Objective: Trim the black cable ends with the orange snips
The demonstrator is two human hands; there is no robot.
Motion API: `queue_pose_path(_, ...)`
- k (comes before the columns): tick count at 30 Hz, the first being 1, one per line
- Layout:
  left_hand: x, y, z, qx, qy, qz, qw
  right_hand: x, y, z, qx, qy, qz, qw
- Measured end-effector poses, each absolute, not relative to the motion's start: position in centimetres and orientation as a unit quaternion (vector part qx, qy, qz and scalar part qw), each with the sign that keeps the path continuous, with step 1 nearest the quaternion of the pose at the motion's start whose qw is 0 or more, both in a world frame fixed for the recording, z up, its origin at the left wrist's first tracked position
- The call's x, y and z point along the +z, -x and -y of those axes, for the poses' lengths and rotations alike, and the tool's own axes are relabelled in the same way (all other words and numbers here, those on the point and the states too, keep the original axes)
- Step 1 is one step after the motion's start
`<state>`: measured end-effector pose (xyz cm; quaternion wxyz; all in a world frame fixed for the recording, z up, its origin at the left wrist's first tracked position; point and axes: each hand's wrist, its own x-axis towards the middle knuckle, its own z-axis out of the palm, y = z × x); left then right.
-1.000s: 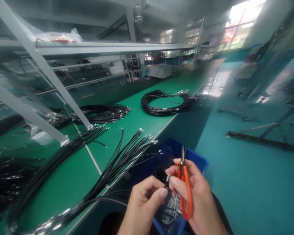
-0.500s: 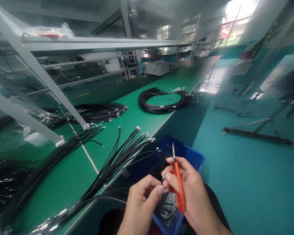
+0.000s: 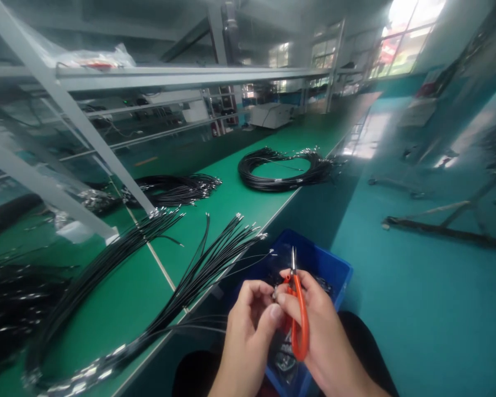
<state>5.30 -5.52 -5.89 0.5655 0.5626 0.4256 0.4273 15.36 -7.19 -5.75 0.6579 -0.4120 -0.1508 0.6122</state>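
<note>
My right hand (image 3: 320,322) is closed around red-handled scissors (image 3: 301,325), whose narrow pointed blades stick up past the fingers, slightly apart. Its thumb and forefinger also meet a tiny metallic piece at my left fingertips. With bent fingers, my left hand (image 3: 250,331) pinches what looks like the end of a thin black cable (image 3: 206,326); the cable runs in from the bench and passes behind the hand. Both hands are over a blue bin (image 3: 342,275) with clear plastic bags and small dark parts inside, partly covered by the hands.
On the green bench (image 3: 206,226) lie a bundle of black cables (image 3: 198,270) with metal ends, a coiled cable bundle (image 3: 281,184) and several other bundles. White shelf posts (image 3: 103,160) rise at the left. A wheeled stand's leg (image 3: 442,229) rests on the floor at right.
The whole view has shifted slightly to the right. My left hand has risen a little and its fingers are more curled near the right fingertips. The scissors are still in my right hand, tilted slightly differently.
</note>
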Motion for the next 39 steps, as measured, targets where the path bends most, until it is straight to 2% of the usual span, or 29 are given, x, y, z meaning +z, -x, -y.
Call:
queue_pose_path(4,-5.1,-5.7,5.6,0.456,-0.565,-0.463,0.508,-5.5,-15.1,7.1,0.596,0.415,0.167,0.667)
queue_pose_path(13,-4.9,-4.4,4.1,0.430,-0.484,-0.360,0.672,-5.5,-15.8,7.1,0.667,0.352,0.158,0.637)
queue_pose_path(26,-5.5,-4.2,4.0,0.450,-0.430,-0.353,0.699,-5.8,-15.8,7.4,0.690,0.303,0.104,0.649)
queue_pose_path(28,-5.4,-3.8,4.0,0.454,-0.476,-0.391,0.644,-5.8,-15.8,7.3,0.686,0.308,0.095,0.652)
queue_pose_path(31,-4.7,-3.6,4.3,0.469,-0.609,-0.441,0.464,-5.9,-15.7,7.3,0.690,0.307,0.091,0.649)
queue_pose_path(34,-3.8,-3.7,4.6,0.456,-0.726,-0.414,0.308,-5.8,-15.6,7.2,0.697,0.298,0.084,0.647)
queue_pose_path(37,-3.5,-3.5,4.7,0.444,-0.753,-0.421,0.243,-5.6,-15.5,7.2,0.694,0.298,0.084,0.650)
queue_pose_path(39,-3.5,-3.4,4.8,0.439,-0.730,-0.453,0.265,-5.5,-15.5,7.2,0.683,0.305,0.088,0.657)
